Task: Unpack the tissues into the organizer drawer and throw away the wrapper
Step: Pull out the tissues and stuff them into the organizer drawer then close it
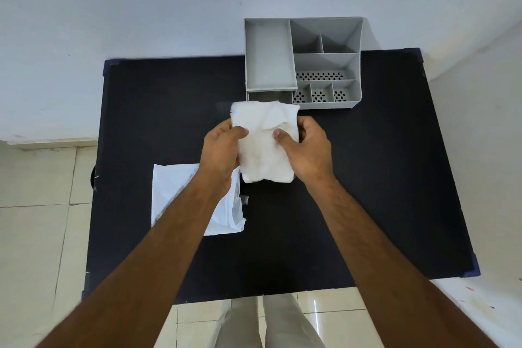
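White tissues [264, 147], a soft rectangular stack, sit between both hands: left hand [221, 150] grips its left edge, right hand [306, 150] its right edge, thumbs on top. Grey plastic organizer [324, 65] beyond fingertips. Crinkled wrapper [175, 195] lies under left forearm on black table [367, 178].

— What's in the hands?
— A white stack of tissues [265, 144], gripped by the left hand [221, 150] and right hand [306, 150] above the black table [381, 178], near the grey organizer [302, 62].
— And the wrapper [180, 195]?
— Flat on the table, under the left forearm.
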